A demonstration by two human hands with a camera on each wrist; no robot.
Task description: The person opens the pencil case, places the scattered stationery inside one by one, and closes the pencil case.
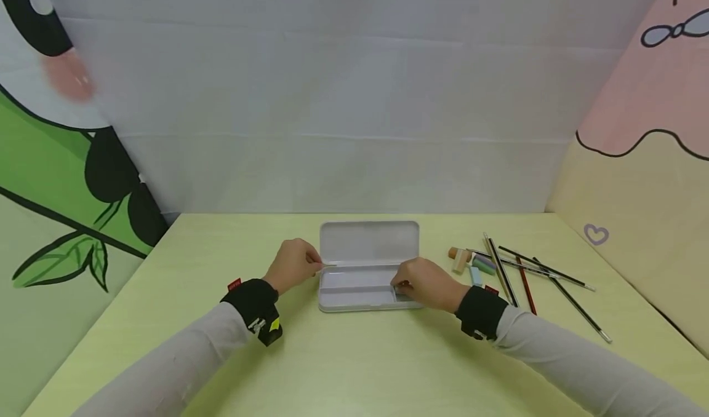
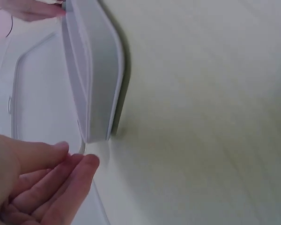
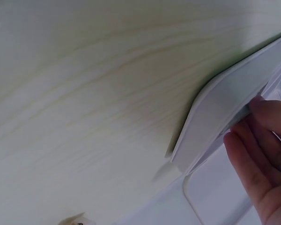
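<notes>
A white pencil case (image 1: 354, 308) lies on the table with its lid (image 1: 369, 242) raised at the back. Dividers split its inside into compartments. My right hand (image 1: 429, 283) reaches into the front right compartment, where thumb and fingers pinch a small grey-green piece (image 3: 243, 115), mostly hidden by the fingers. My left hand (image 1: 295, 263) is at the case's back left corner, beside the hinge side. In the left wrist view, the left hand's thumb and loosely curled fingers (image 2: 86, 164) are close to that corner and hold nothing visible.
Several pencils (image 1: 576, 306) lie crossed to the right of the case. Next to them are a brown-and-tan block (image 1: 461, 260), a blue-green roll-shaped piece (image 1: 484, 264) and a pale blue block (image 1: 476, 275). White cloth (image 1: 354, 97) hangs behind the table; printed panels flank it.
</notes>
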